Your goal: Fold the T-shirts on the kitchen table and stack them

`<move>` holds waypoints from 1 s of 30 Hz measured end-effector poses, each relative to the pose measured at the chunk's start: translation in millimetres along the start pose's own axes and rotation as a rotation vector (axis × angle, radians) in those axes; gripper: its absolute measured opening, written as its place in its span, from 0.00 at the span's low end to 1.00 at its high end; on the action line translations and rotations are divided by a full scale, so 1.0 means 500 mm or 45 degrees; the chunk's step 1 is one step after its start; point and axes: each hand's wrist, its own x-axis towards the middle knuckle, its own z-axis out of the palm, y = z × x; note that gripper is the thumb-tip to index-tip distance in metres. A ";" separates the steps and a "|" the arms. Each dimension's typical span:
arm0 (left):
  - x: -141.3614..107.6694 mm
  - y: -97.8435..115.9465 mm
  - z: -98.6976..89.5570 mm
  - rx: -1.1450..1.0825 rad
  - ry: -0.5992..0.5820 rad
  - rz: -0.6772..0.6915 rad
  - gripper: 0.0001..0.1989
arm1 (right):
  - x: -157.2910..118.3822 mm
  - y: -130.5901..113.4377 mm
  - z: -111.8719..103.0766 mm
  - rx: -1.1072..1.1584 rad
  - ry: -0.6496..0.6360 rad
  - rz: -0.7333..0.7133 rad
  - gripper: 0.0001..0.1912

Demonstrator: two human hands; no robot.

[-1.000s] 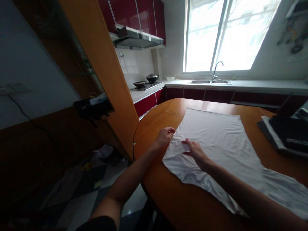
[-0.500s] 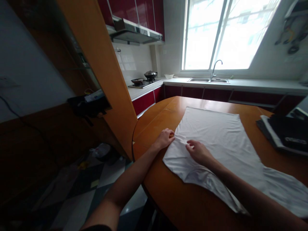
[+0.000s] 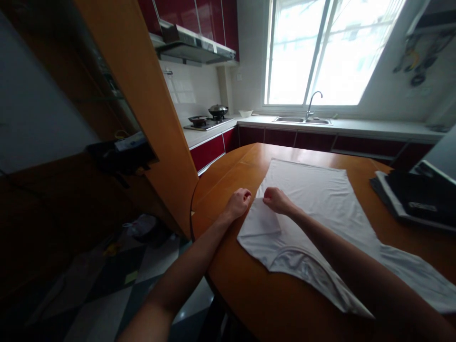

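Observation:
A white T-shirt (image 3: 313, 190) lies spread over the round wooden table (image 3: 221, 175), its neckline facing me and slightly wrinkled. My right hand (image 3: 278, 200) is closed in a pinch on the shirt near its left side, above the sleeve. A flat, smoother patch of cloth shows just below those fingers. Close by, at the shirt's left edge, my left hand (image 3: 238, 203) rests with curled fingers; whether cloth is between them is hidden. My right forearm crosses over the neckline and hides part of the shirt.
A stack of dark and white folded clothes (image 3: 420, 194) sits at the table's right. Beyond are a counter with a sink (image 3: 302, 120), a stove with a lidded pan (image 3: 218, 111), and a window. A wooden cabinet panel (image 3: 156, 123) stands at the left.
My right hand has moved left and up towards my left hand and closed on the shirt. My left fingers are more curled. The view has shifted slightly right.

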 end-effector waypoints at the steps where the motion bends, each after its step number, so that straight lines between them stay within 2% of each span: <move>1: 0.000 0.001 -0.001 -0.003 0.001 0.002 0.06 | 0.004 0.000 -0.001 0.026 -0.002 0.012 0.08; 6: -0.002 0.009 -0.004 -0.018 -0.001 0.032 0.06 | 0.010 0.016 0.010 0.080 -0.027 0.078 0.13; 10: -0.006 0.014 -0.007 -0.037 -0.020 0.197 0.07 | -0.011 0.021 0.017 0.001 0.051 0.097 0.15; 12: -0.009 0.017 -0.006 -0.046 -0.091 0.324 0.10 | -0.031 0.014 0.012 -0.088 0.123 0.071 0.15; 15: -0.015 0.019 0.003 0.013 -0.299 0.451 0.17 | -0.075 -0.004 0.000 -0.235 0.171 -0.041 0.14; 19: -0.029 0.017 0.019 0.279 -0.642 0.369 0.26 | -0.169 -0.018 0.009 -0.257 0.002 -0.285 0.20; 22: -0.034 0.013 0.024 0.374 -0.746 0.300 0.30 | -0.234 -0.015 0.027 -0.252 -0.258 -0.371 0.31; 24: -0.032 0.013 0.023 0.378 -0.736 0.289 0.30 | -0.249 -0.011 0.030 -0.236 -0.353 -0.380 0.35; 25: -0.030 0.014 0.022 0.374 -0.710 0.295 0.29 | -0.245 -0.010 0.027 -0.222 -0.335 -0.373 0.34; 30: -0.021 0.028 0.020 0.367 -0.471 0.371 0.26 | -0.152 -0.005 -0.004 -0.265 -0.023 -0.200 0.24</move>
